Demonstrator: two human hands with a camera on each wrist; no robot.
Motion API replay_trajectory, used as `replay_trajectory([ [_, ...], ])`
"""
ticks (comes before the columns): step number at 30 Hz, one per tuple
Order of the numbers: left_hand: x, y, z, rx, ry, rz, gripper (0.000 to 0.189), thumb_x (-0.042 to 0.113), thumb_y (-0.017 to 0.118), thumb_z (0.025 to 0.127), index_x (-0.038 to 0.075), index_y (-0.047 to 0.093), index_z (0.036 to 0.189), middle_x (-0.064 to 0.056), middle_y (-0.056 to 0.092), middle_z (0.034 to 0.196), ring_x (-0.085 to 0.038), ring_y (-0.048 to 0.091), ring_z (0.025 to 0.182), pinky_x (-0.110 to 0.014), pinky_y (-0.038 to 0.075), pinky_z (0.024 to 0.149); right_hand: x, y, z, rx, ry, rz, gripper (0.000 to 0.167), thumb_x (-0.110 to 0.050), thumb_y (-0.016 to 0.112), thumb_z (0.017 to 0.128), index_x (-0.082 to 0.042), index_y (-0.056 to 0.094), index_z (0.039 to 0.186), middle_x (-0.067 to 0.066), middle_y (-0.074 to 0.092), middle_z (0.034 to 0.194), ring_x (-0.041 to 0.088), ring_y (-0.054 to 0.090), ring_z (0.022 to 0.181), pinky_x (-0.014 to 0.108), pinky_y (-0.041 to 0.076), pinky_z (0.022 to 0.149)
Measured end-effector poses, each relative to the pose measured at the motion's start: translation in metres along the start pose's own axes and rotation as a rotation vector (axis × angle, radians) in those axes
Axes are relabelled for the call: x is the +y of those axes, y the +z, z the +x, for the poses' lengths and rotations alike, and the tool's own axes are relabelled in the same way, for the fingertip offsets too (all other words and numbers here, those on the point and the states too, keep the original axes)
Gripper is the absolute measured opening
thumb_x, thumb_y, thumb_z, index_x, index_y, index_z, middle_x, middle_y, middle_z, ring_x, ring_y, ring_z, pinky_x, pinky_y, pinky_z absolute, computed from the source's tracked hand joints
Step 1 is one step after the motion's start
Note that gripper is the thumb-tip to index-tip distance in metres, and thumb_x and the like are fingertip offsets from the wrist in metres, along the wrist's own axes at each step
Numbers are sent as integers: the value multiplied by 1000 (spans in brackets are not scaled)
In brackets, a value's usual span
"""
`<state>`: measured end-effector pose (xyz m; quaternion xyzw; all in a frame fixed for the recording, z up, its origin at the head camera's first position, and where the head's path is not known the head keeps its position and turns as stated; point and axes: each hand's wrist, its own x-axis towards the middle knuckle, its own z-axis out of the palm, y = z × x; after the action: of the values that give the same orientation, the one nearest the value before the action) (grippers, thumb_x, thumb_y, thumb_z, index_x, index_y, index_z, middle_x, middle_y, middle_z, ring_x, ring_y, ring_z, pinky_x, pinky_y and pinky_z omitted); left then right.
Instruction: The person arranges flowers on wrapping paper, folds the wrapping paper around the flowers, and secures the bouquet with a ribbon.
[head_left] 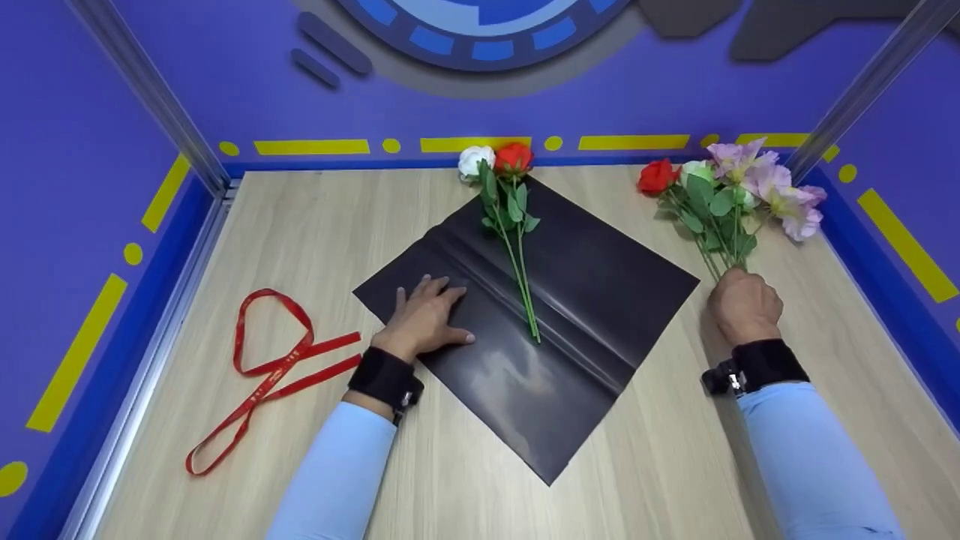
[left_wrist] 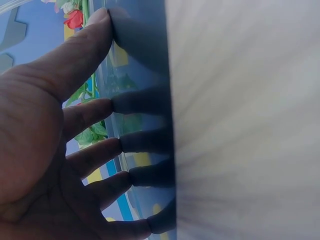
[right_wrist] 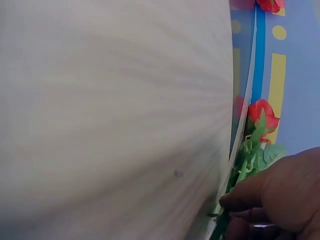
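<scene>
A black wrapping sheet (head_left: 487, 390) lies creased on the table, one corner toward the person. On it rest a white rose (head_left: 477, 163) and a red rose (head_left: 514, 159), their green stems side by side. The left hand (head_left: 425, 319) touches the sheet's left part with fingers spread; in the left wrist view its fingertips (left_wrist: 102, 17) meet the shiny surface. Over at the right, the right hand (head_left: 746, 306) grips the stems of several artificial flowers (head_left: 739, 180), red, pale green-white and pink. The right wrist view shows thumb and fingers curled round those stems (right_wrist: 220, 225).
A red ribbon (head_left: 274, 379) lies looped on the wooden table (head_left: 300, 225), left of the left hand. Blue-purple panels (head_left: 247, 90) with yellow marks enclose the back and both sides, with metal posts (head_left: 150, 82) at the corners.
</scene>
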<state>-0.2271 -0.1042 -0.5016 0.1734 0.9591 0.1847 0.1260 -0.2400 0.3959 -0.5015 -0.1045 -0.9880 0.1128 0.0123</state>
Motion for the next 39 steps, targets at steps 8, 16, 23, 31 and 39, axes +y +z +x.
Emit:
replay_trajectory([
  [8,-1,0,0,-2,1,-7,85,52,79,88,20,44,158,-16,31,167,-41,17,157,-73,12,119,-10,-1,-3,130,-50,41,33,-4,39,92,18,63,88,43,59,88,64,59,84,70,47,71],
  [16,0,1,1,-7,-2,-11,86,52,79,87,19,45,158,-16,31,167,-41,16,157,-73,11,119,-38,-3,-4,307,-110,111,33,-7,43,96,12,60,74,42,61,79,63,61,78,70,48,68],
  [23,1,0,1,-11,-8,-15,85,52,79,88,19,44,158,-16,30,167,-41,16,157,-73,11,119,-82,-1,-6,342,-74,316,27,-12,56,100,8,73,103,34,70,100,56,65,93,65,49,83],
  [31,0,1,1,-13,-9,-23,86,52,79,87,19,44,159,-16,30,167,-41,15,157,-73,10,120,-150,19,-16,344,-68,609,21,-15,67,98,0,77,109,17,77,96,35,72,83,46,54,80],
  [39,0,1,2,-12,-7,-21,86,52,79,88,20,43,159,-15,29,167,-41,16,157,-73,10,120,-202,41,-24,90,-1,797,22,-18,67,99,-1,76,111,12,75,83,11,64,54,25,54,48],
])
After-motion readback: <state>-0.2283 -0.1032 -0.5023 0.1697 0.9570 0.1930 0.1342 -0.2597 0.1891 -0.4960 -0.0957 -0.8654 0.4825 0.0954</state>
